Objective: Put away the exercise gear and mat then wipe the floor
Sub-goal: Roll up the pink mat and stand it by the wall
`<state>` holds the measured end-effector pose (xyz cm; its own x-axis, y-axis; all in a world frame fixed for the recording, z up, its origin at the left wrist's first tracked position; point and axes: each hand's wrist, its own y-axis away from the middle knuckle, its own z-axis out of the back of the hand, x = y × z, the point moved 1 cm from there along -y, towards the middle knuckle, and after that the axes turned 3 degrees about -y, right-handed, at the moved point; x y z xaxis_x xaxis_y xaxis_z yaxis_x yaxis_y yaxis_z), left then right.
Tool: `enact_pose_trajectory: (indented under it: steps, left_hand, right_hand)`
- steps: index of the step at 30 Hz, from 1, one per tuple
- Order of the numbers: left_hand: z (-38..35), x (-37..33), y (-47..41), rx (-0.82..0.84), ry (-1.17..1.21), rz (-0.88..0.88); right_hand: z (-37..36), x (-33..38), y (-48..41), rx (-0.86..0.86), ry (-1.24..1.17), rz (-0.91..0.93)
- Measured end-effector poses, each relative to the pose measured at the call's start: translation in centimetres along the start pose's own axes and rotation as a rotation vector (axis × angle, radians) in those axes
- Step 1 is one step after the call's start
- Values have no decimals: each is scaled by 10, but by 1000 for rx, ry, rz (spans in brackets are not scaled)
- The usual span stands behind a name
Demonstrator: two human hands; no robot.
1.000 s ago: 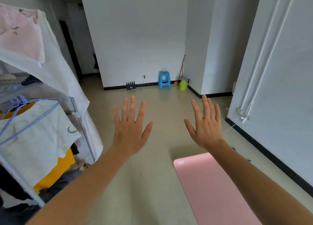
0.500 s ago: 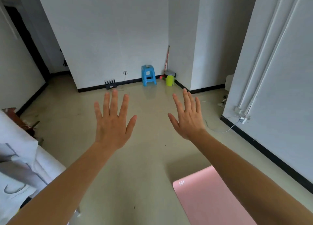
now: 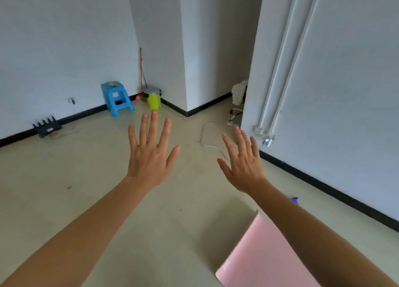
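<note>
A pink exercise mat (image 3: 261, 256) lies flat on the beige floor (image 3: 90, 178) at the lower right, partly hidden under my right forearm. A small blue object (image 3: 294, 199) peeks out beside that forearm. My left hand (image 3: 151, 157) is stretched out in front of me, fingers spread, holding nothing. My right hand (image 3: 243, 163) is held out the same way, fingers straight and empty, above the floor beyond the mat's far end.
A blue plastic stool (image 3: 116, 99) stands by the back wall, with a green bin (image 3: 153, 100) and a broom (image 3: 141, 71) in the corner. A black router (image 3: 46, 127) sits at the left skirting. A white cable (image 3: 207, 140) and power strip (image 3: 233, 119) lie near the right wall.
The view has swung right: the clothes rack at the left has left the frame and the mat now sits lower right. Both hands stay outstretched and empty.
</note>
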<state>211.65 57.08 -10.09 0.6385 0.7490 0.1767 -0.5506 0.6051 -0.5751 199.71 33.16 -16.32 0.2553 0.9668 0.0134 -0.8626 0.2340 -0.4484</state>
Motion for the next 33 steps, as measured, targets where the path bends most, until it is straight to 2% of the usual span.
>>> enact_pose_trajectory:
  steps: [7,13,17,21,26,29,33]
  left_hand:
    - [-144,-87,-153,83,205,-285]
    - [-247,-193,-258,71,320,-558]
    - [-290,-253,-332,30,357,-753]
    - [-306,-328,-385,39,432,-873]
    - [-316,-443,-400,43,547,-1127]
    - [-324,-506,-377,50,615,-1320]
    - [-344,-582,-326,78,707,-1611]
  right_hand:
    - [-44,-132,-23,-34,117,-460]
    - [-117,-236,-59,-51,165,-663]
    - [-139,-294,-83,-40,181,-818]
    - [-127,-337,-70,-31,251,-959]
    - [-108,-363,-2,-78,360,-1256]
    - [-113,-352,45,-122,435,-1463]
    - [-134,-318,98,-68,558,-1701]
